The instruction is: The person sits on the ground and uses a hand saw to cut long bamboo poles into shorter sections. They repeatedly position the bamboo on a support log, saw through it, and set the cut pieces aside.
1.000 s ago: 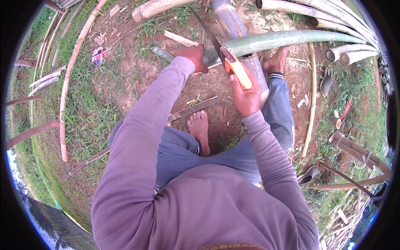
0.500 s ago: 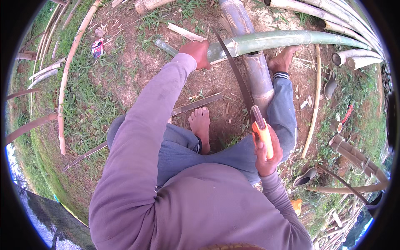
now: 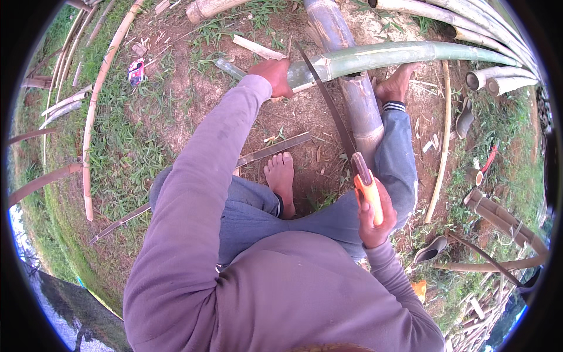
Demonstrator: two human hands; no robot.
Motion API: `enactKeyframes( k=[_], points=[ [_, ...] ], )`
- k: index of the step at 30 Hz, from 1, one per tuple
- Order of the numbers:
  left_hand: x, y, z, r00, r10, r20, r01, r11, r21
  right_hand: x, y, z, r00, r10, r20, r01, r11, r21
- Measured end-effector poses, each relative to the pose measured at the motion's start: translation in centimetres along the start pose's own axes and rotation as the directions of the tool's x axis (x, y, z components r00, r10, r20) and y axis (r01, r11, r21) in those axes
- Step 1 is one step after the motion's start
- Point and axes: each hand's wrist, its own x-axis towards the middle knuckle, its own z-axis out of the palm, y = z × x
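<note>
My right hand (image 3: 376,218) is wrapped round the orange handle of a hand saw (image 3: 334,108). Its long dark blade runs away from me and crosses the green bamboo pole (image 3: 393,54) near the pole's left end. Closed over that end is my left hand (image 3: 272,77), just left of the blade. The green pole lies across a thick, greyish bamboo log (image 3: 359,102), which stretches away from me on the ground. How deep the blade sits in the pole I cannot tell.
A bundle of cut bamboo poles (image 3: 501,82) lies at the far right. My bare feet rest on the soil, one beside the log. A flat bamboo strip (image 3: 275,148) lies by my left foot. Slip-on shoes (image 3: 430,249) and a long thin pole (image 3: 441,141) are to the right.
The saw has drawn back very slightly toward me along the pole's cut line. Both hands keep their hold, and the whole view has shifted a little.
</note>
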Motion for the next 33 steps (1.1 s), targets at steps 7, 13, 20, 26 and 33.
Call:
enactKeyframes(
  k=[7,13,20,26,33],
  points=[
    [0.0,-0.3,-0.1,1.0,0.02,-0.007,-0.02,0.999,-0.033,12.1,1.5,7.5,0.999,-0.05,-0.02,0.048,0.993,-0.112],
    [0.3,-0.1,-0.1,1.0,0.03,0.008,-0.03,0.999,-0.029,1.3,2.0,0.4,0.999,-0.035,-0.004,0.035,0.998,-0.059],
    [0.6,-0.3,0.6,0.999,0.051,0.015,-0.051,0.999,-0.02,12.7,2.9,8.2,0.996,-0.081,-0.045,0.078,0.995,-0.068],
    [0.9,-0.6,0.4,1.0,0.023,0.005,-0.023,1.0,-0.004,0.4,2.2,0.3,0.997,-0.076,0.011,0.077,0.995,-0.056],
    [-0.3,-0.4,0.3,1.0,0.03,-0.009,-0.03,0.999,-0.016,14.0,1.3,8.6,0.999,-0.025,-0.026,0.023,0.998,-0.053]
  ],
)
